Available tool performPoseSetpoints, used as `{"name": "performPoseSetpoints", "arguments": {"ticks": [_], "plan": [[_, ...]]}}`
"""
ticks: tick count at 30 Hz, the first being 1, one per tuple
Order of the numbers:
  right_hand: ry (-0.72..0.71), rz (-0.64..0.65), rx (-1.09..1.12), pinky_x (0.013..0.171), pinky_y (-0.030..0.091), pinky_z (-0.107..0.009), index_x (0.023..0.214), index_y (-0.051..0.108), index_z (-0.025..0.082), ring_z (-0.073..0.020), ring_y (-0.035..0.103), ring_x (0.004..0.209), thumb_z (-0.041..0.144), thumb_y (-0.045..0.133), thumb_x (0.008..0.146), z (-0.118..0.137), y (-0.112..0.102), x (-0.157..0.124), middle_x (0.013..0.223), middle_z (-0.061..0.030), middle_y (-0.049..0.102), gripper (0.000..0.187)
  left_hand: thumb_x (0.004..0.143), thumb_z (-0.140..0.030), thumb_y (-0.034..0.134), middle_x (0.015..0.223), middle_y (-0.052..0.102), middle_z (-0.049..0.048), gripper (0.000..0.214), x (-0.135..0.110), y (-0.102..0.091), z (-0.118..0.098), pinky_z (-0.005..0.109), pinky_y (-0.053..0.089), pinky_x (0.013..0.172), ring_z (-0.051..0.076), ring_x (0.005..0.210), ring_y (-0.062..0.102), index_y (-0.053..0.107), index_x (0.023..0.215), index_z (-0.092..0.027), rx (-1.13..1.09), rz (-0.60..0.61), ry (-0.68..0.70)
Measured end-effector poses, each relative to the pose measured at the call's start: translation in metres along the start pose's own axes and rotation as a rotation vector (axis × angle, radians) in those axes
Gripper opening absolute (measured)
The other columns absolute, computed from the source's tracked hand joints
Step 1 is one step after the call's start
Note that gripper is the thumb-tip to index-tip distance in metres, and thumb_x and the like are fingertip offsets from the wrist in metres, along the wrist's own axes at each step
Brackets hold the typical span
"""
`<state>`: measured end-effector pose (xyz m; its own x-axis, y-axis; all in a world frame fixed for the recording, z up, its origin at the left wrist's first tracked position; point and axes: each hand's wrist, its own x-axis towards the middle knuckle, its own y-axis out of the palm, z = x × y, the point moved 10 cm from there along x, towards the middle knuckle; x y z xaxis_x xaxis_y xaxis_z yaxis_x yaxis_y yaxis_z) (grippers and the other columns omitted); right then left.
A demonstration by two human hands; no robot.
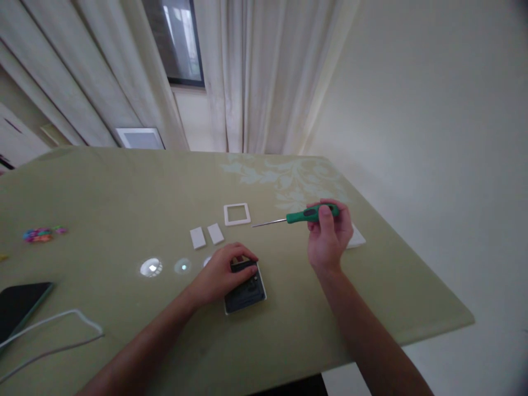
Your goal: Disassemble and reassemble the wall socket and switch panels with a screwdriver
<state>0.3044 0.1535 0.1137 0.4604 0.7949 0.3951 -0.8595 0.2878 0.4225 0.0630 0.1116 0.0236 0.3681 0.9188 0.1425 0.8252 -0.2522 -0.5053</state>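
Observation:
My right hand (pixel 330 236) is raised over the right part of the table, closed around the green handle of a screwdriver (pixel 297 216). Its thin metal shaft points left, and the tip touches nothing. On the table, my left hand (pixel 225 272) grips a wall switch (pixel 245 291) with a dark face and a white rim, fingers over its far edge and thumb across its face. Just beyond that hand lie two small white rectangular plates, a left plate (pixel 197 238) and a right plate (pixel 215 234). Farther back is a square white frame (pixel 237 223).
Partly hidden behind my right hand is a flat white piece (pixel 357 236). At the left are a dark tablet-like device (pixel 20 302), a white cable (pixel 61 314) and small colourful pieces (pixel 39 235). A wall (pixel 433 137) runs along the right side of the table (pixel 124 181).

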Motion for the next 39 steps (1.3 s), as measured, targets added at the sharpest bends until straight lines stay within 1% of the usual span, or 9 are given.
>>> {"name": "performPoseSetpoints", "arguments": {"ticks": [3,4,6,8,12,16,21,30,39], "plan": [[-0.176,-0.024,-0.064,0.053,0.045,-0.026,0.096,0.068,0.032,-0.0139,0.057,0.063,0.056,0.080,0.087,0.045,0.021,0.001,0.081,0.0012,0.062,0.028,0.094,-0.037,0.073,0.101,0.077,0.0046,0.018,0.002,-0.003,0.005,0.032,0.055,0.079,0.021,0.092,0.070,0.080,0.104,-0.024,-0.017,0.030,-0.001],[-0.161,0.032,-0.076,0.054,0.047,-0.027,0.097,0.067,0.033,-0.0153,0.058,0.065,0.060,0.080,0.087,0.052,0.035,0.001,0.081,0.0005,0.059,0.032,0.096,-0.037,0.071,0.102,0.077,0.0048,0.018,0.003,-0.003,0.006,0.032,0.056,0.080,0.021,0.093,0.070,0.079,0.105,-0.024,-0.031,0.048,0.002],[-0.085,0.224,-0.099,0.059,0.051,-0.029,0.097,0.066,0.032,-0.0170,0.060,0.070,0.060,0.082,0.085,0.056,0.067,-0.003,0.082,-0.0002,0.059,0.034,0.099,-0.036,0.068,0.105,0.078,0.0055,0.019,0.002,-0.002,0.006,0.033,0.057,0.084,0.022,0.097,0.072,0.079,0.108,-0.023,-0.065,0.077,0.003],[-0.086,0.387,-0.146,0.063,0.052,-0.029,0.095,0.065,0.031,-0.0152,0.058,0.068,0.052,0.081,0.089,0.058,0.093,-0.013,0.080,0.0014,0.058,0.027,0.100,-0.036,0.068,0.108,0.079,0.0056,0.019,0.002,-0.001,0.006,0.034,0.057,0.089,0.022,0.100,0.073,0.078,0.110,-0.023,-0.087,0.086,0.002],[-0.101,0.682,-0.212,0.064,0.048,-0.028,0.095,0.065,0.028,-0.0124,0.055,0.063,0.034,0.070,0.099,0.042,0.125,-0.038,0.075,0.0037,0.058,0.008,0.102,-0.035,0.067,0.107,0.079,0.0034,0.017,0.000,0.001,0.006,0.032,0.057,0.088,0.021,0.099,0.073,0.077,0.111,-0.024,-0.123,0.069,-0.011],[-0.158,0.809,-0.181,0.062,0.046,-0.027,0.097,0.062,0.026,-0.0112,0.053,0.059,0.032,0.067,0.099,0.028,0.134,-0.051,0.072,0.0053,0.057,0.008,0.103,-0.034,0.066,0.107,0.079,0.0014,0.016,-0.002,0.004,0.007,0.032,0.057,0.089,0.020,0.099,0.072,0.077,0.111,-0.025,-0.144,0.066,-0.019],[-0.215,0.883,-0.137,0.064,0.045,-0.025,0.099,0.057,0.024,-0.0095,0.054,0.064,0.029,0.066,0.100,0.023,0.140,-0.057,0.079,0.0051,0.057,0.009,0.103,-0.039,0.065,0.107,0.078,0.0029,0.021,-0.003,0.002,0.009,0.033,0.057,0.086,0.023,0.099,0.072,0.076,0.111,-0.024,-0.113,0.049,-0.021],[-0.263,0.886,-0.208,0.065,0.046,-0.024,0.098,0.056,0.024,-0.0094,0.050,0.063,0.033,0.063,0.100,0.013,0.142,-0.059,0.081,0.0056,0.054,0.011,0.103,-0.045,0.063,0.097,0.075,0.0018,0.026,-0.004,0.003,0.013,0.032,0.055,0.078,0.021,0.088,0.069,0.075,0.105,-0.022,-0.076,0.051,-0.037],[-0.347,0.859,-0.105,0.065,0.050,-0.024,0.096,0.058,0.023,-0.0102,0.055,0.067,0.025,0.064,0.096,0.024,0.138,-0.058,0.082,0.0034,0.059,0.006,0.103,-0.041,0.064,0.106,0.078,0.0028,0.023,-0.004,0.002,0.012,0.032,0.058,0.083,0.022,0.096,0.072,0.076,0.112,-0.023,-0.114,0.061,-0.020]]}}
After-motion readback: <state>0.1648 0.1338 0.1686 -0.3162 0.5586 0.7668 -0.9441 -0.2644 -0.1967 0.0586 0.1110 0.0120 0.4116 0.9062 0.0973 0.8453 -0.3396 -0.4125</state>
